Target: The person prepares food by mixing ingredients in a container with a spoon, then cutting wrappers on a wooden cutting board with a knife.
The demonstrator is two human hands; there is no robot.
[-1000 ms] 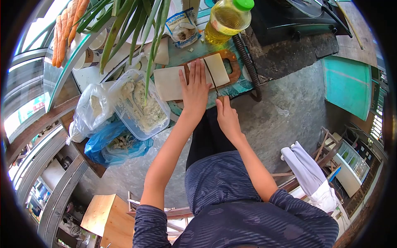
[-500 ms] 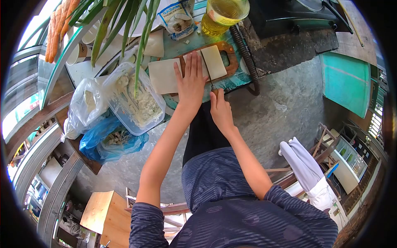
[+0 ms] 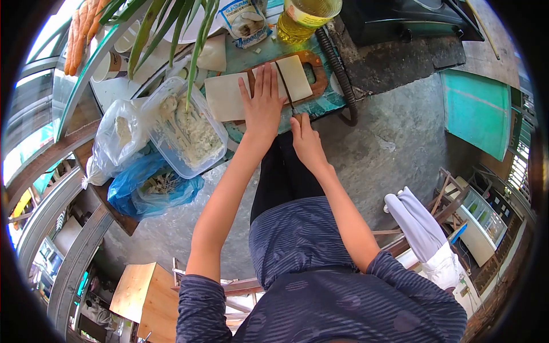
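Observation:
My left hand lies flat, fingers outstretched, on pale square wrapper-like sheets on a wooden cutting board. One pale sheet extends to the left of this hand, past the board. My right hand is closed round the handle of a knife. The knife's dark, narrow blade runs just right of my left fingers, along the left edge of another pale piece. Whether the blade has gone fully through the sheets cannot be told.
Left of the board stands a plastic tub of pale, floury mixture. Plastic bags hang beside it. Behind are a printed packet and a container of yellow oil. Long green leaves overhang the table. Another person's legs show at right.
The whole view has shifted slightly. My hands and the knife keep nearly the same place on the board.

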